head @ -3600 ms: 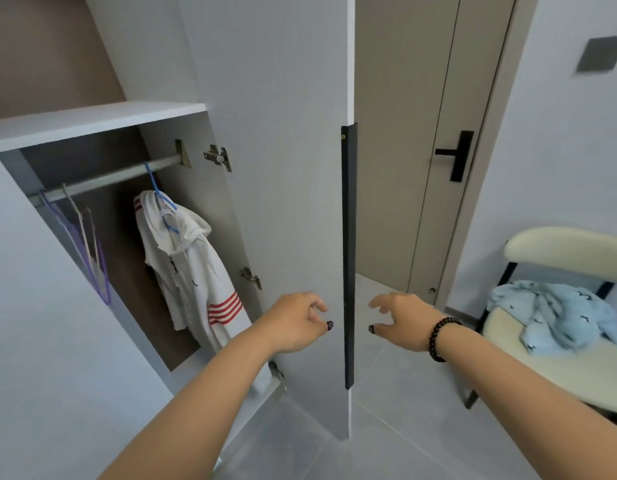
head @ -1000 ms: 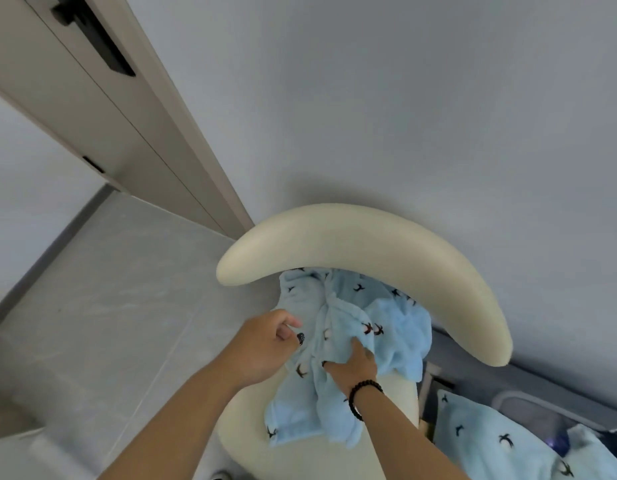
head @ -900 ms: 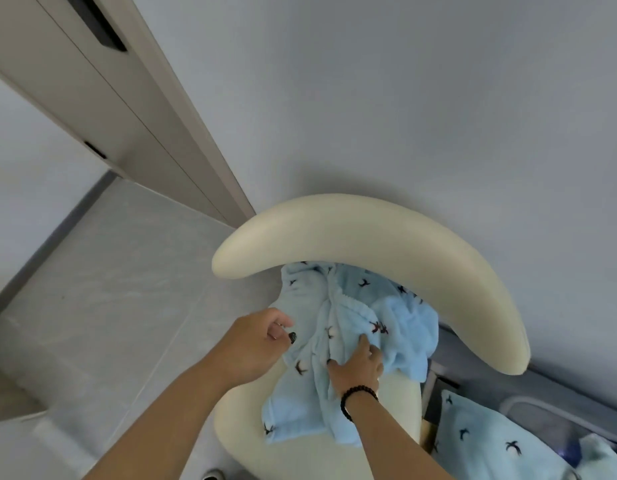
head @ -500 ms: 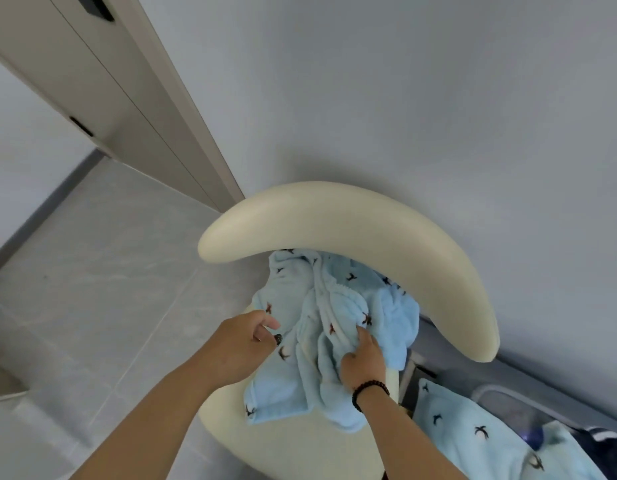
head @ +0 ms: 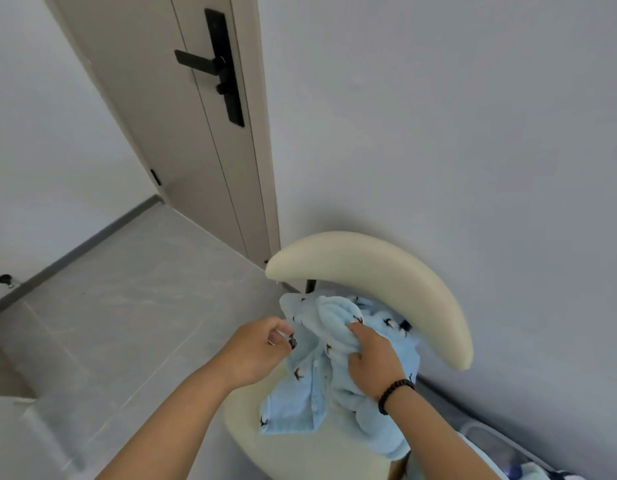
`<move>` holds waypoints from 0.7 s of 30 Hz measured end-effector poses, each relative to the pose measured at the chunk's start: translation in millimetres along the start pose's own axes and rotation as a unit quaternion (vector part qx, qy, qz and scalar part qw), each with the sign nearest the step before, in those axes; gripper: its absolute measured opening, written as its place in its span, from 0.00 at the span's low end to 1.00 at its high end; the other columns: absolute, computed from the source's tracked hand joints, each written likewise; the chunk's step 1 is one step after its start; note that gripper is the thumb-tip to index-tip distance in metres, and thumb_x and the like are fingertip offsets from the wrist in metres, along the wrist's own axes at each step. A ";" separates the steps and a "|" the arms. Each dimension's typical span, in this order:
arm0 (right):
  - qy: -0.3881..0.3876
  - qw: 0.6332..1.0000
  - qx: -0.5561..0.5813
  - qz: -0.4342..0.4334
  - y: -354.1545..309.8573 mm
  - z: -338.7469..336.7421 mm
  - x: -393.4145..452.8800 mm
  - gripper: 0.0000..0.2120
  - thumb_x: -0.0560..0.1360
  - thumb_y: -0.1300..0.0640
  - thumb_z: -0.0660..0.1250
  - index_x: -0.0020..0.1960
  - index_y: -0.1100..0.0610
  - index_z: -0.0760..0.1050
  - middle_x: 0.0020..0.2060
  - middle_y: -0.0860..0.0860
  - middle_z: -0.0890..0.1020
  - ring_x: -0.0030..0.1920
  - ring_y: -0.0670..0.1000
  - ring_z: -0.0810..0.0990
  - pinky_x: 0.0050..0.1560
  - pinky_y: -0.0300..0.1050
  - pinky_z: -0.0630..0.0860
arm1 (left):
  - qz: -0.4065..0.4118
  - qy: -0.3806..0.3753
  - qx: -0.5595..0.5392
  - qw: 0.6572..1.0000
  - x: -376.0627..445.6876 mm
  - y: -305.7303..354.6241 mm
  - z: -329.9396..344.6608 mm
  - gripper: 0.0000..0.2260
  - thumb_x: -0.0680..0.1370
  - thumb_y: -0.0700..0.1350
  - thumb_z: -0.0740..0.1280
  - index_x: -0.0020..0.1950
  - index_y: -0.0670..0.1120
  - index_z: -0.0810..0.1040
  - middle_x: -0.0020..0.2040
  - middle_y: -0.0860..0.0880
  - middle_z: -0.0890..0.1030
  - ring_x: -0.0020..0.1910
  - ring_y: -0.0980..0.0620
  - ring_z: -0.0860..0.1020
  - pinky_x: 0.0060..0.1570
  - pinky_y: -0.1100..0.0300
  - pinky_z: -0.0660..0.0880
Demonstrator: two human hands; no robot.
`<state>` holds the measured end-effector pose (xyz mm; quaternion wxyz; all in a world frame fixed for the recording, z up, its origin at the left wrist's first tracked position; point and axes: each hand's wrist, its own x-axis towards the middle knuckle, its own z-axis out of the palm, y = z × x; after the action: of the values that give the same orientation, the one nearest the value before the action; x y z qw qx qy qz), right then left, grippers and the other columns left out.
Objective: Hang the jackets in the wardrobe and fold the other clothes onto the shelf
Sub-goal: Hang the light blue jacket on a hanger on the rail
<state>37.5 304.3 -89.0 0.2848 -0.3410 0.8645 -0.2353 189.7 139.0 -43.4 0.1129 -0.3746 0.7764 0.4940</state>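
A light blue fleece garment [head: 312,382] with small dark bird prints and a row of white buttons is bunched over the seat of a cream chair [head: 373,271]. My left hand [head: 262,344] pinches its left edge between thumb and fingers. My right hand [head: 371,358], with a dark bead bracelet on the wrist, clutches a thick fold of the same garment. The cloth is lifted slightly off the seat between both hands. The wardrobe is out of view.
The chair's curved backrest stands against a grey wall. A beige door [head: 182,133] with a black handle [head: 217,67] is at upper left. Grey tiled floor [head: 120,306] spreads to the left. More light blue fabric [head: 529,474] lies at the lower right corner.
I turned from the wardrobe door to the chair and took hold of the blue garment. Over the last second both hands gathered and raised it, and the view tilted up toward the door.
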 end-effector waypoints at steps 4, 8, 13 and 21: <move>-0.046 0.979 -0.134 -0.150 -69.9 -24.1 -35.4 0.18 0.75 0.64 0.58 0.60 0.47 0.71 0.51 0.45 0.78 0.49 0.47 0.77 0.48 0.32 0.70 | 0.034 0.050 0.000 0.998 -56.0 -16.5 -18.0 0.14 0.79 0.45 0.65 0.64 0.53 0.72 0.49 0.59 0.75 0.46 0.63 0.75 0.39 0.73 0.70; -0.030 0.941 -0.224 -0.252 -142.6 -34.9 -81.7 0.25 0.75 0.63 0.58 0.70 0.49 0.67 0.65 0.47 0.74 0.61 0.51 0.74 0.58 0.43 0.71 | 0.070 0.125 -0.018 0.990 -119.1 -38.8 -43.5 0.21 0.79 0.46 0.66 0.71 0.51 0.66 0.57 0.54 0.74 0.44 0.61 0.75 0.39 0.70 0.69; 0.022 0.888 -0.265 -0.375 -220.9 -33.8 -148.7 0.26 0.71 0.65 0.57 0.67 0.48 0.71 0.59 0.45 0.77 0.59 0.49 0.74 0.52 0.43 0.72 | 0.165 0.209 -0.047 0.963 -201.3 -70.6 -68.8 0.25 0.80 0.53 0.62 0.75 0.57 0.59 0.68 0.53 0.67 0.57 0.60 0.73 0.52 0.69 0.71; 0.080 0.831 -0.221 -0.505 -326.3 -14.3 -241.1 0.26 0.64 0.67 0.54 0.54 0.51 0.80 0.44 0.46 0.81 0.46 0.51 0.80 0.37 0.42 0.74 | 0.291 0.283 -0.081 0.910 -324.6 -126.2 -79.6 0.35 0.75 0.61 0.67 0.76 0.67 0.50 0.73 0.67 0.62 0.72 0.63 0.63 0.67 0.66 0.64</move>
<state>322.6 267.5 197.5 -0.0266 -0.7639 0.6206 -0.1752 517.9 194.6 86.2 -0.2912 -0.2642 0.8077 0.4393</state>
